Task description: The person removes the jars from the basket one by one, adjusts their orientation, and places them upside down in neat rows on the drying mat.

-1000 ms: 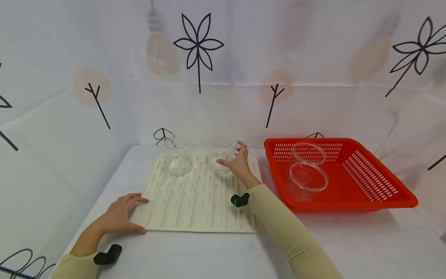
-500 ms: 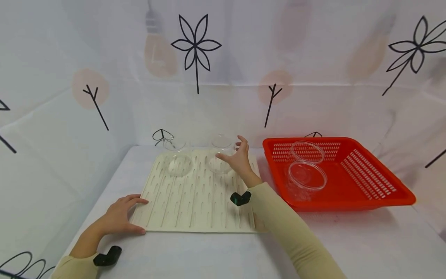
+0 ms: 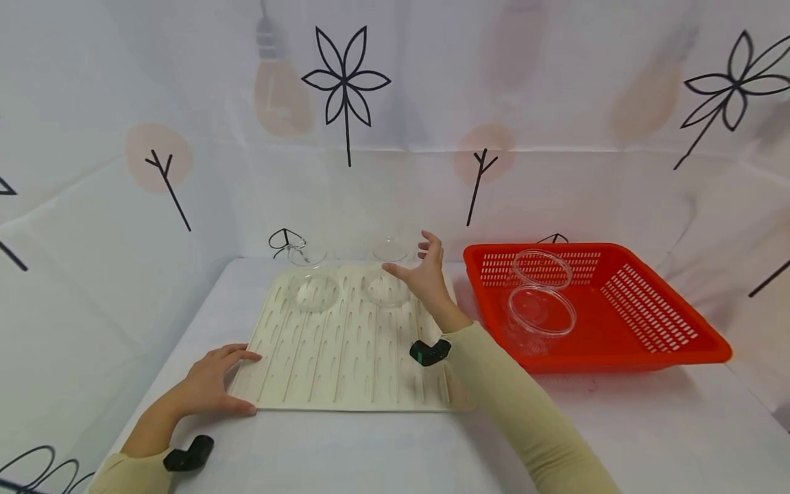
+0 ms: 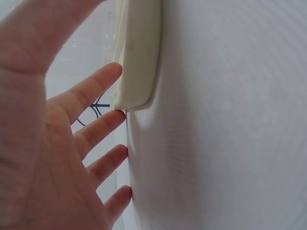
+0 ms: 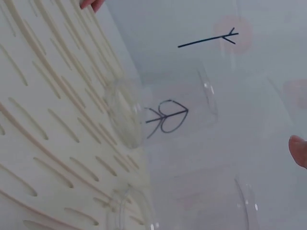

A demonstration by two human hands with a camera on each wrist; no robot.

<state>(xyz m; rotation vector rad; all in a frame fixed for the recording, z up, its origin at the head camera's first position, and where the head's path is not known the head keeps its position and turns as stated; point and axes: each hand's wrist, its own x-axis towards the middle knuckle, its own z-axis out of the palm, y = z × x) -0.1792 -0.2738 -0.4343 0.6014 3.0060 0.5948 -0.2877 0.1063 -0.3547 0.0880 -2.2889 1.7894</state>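
Two clear, straight-sided round jars stand upright on a cream ribbed mat (image 3: 333, 357), near its back edge. My right hand (image 3: 428, 285) is raised beside the right jar (image 3: 384, 295), thumb and fingers spread, holding nothing. The left jar (image 3: 313, 296) stands a short way off. Both show in the right wrist view, the left jar (image 5: 208, 91) and, lower down, the right jar (image 5: 247, 206); a fingertip (image 5: 300, 151) shows there, apart from them. My left hand (image 3: 206, 387) rests at the mat's front left corner; its fairly straight fingers (image 4: 98, 88) reach along the side edge.
A red slotted plastic basket (image 3: 623, 309) stands to the right of the mat. Inside lean two more clear round containers, one at the back (image 3: 543, 267) and one in front (image 3: 542, 310). White cloth (image 3: 345, 453) covers the table, and a printed white curtain (image 3: 407, 192) hangs behind.
My right hand has risen slightly and drawn away from the right jar, its fingers spread. The jars, basket and left hand stay in place; the head view shifts a little.
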